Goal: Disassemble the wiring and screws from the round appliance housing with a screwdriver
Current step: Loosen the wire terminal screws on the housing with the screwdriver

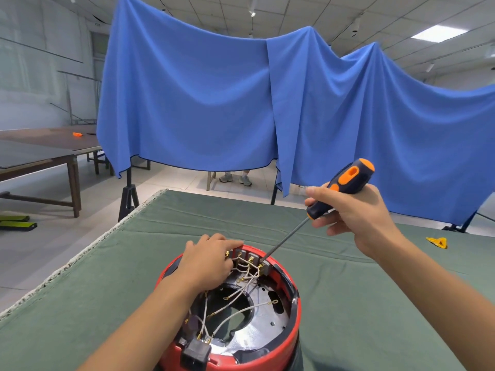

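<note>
Screwdriver (pixel 340 191) work is under way at the terminal block on the far wall of the round housing (pixel 290 311), which sits on the green-covered tabletop (pixel 361 290) at the 6 o'clock edge of the view. The right hand (pixel 356 210) has its fingers wrapped round the black-and-orange handle, and the shaft slants down toward 7 o'clock until its tip meets the rightmost brass terminal, at about 1 o'clock on the rim. The left hand (pixel 211 258) rests on the rim near 11 o'clock, fingers curled over the neighbouring terminals; whether they pinch a wire or only steady the shell cannot be told from here.

To do this step well, the person should probably bring the shaft closer in line with the screw, since a slanted tip tends to slip out of the slot. Firm downward pressure while turning, with the left hand bracing the housing against rotation, should help.

Inside the housing lie loose white wires (pixel 235 309) with brass ring lugs, several already free, over a silvery plate with a large central hole. A black socket (pixel 195 353) is fixed at 6 o'clock on the rim. A small yellow object (pixel 438 242) lies well apart at 3 o'clock.
</note>
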### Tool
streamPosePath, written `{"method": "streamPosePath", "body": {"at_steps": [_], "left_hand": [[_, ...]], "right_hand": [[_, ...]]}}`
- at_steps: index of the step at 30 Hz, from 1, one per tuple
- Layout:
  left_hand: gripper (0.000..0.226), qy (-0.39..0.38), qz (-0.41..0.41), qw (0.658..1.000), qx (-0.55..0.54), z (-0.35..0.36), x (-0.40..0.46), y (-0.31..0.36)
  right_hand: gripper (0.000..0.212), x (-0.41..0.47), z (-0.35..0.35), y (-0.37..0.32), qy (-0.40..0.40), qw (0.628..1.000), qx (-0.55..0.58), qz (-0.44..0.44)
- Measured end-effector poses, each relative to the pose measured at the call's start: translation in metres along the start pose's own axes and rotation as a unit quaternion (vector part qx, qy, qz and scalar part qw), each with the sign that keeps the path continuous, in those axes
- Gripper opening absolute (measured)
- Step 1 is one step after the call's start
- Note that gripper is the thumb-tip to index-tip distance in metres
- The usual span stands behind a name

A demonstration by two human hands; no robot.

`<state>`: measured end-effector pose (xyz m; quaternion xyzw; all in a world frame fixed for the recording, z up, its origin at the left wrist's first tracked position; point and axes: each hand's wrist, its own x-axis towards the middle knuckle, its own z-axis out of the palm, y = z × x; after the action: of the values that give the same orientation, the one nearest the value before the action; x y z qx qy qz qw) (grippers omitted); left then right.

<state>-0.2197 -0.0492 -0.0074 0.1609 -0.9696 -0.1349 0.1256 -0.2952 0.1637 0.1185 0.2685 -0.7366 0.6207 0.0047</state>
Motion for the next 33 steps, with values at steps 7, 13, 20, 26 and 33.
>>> {"method": "streamPosePath", "body": {"at_steps": [7, 13, 20, 26, 33], "left_hand": [[0.051, 0.004, 0.003, 1.000, -0.005, 0.001, 0.000, -0.001], [0.050, 0.006, 0.006, 1.000, -0.008, 0.001, 0.000, -0.002], [0.050, 0.003, 0.007, 1.000, -0.016, 0.001, 0.001, -0.001], [0.050, 0.005, 0.005, 1.000, -0.013, 0.001, 0.000, -0.002], [0.050, 0.006, 0.005, 1.000, -0.016, 0.001, 0.000, -0.001]], "right_hand": [[0.015, -0.008, 0.015, -0.005, 0.003, 0.993, -0.101, -0.066], [0.020, -0.009, 0.016, -0.013, 0.000, 0.991, -0.114, -0.076], [0.017, -0.008, 0.004, -0.008, 0.079, 0.985, -0.074, -0.131], [0.020, -0.006, 0.004, -0.001, 0.090, 0.988, -0.040, -0.119], [0.022, -0.006, 0.006, 0.002, 0.096, 0.988, -0.035, -0.120]]}}
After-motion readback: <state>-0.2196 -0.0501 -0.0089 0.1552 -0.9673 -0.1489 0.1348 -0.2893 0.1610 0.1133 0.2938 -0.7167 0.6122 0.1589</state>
